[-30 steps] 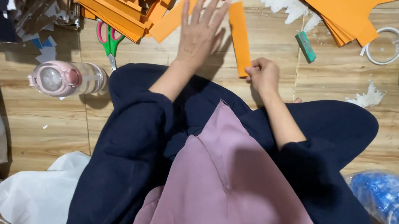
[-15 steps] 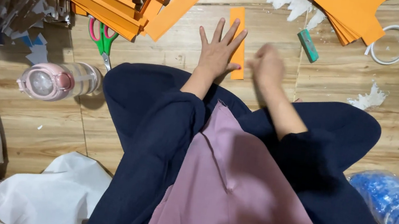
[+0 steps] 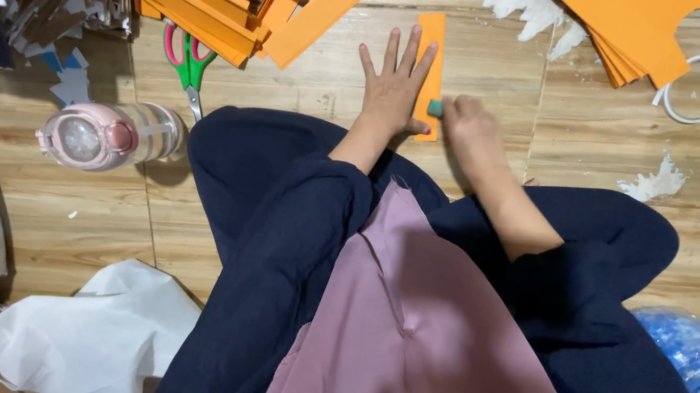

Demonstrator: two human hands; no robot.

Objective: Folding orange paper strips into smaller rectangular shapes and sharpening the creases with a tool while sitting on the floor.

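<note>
Orange foam strip [image 3: 430, 58] lies flat on the wooden plank floor [image 3: 509, 82], pinned by the left hand [image 3: 393, 90] with fingers spread, while the right hand [image 3: 467, 126] closes on a small teal object [image 3: 435, 108] at its edge; if the pinning palm lifts, the strip could slide or crease.
</note>
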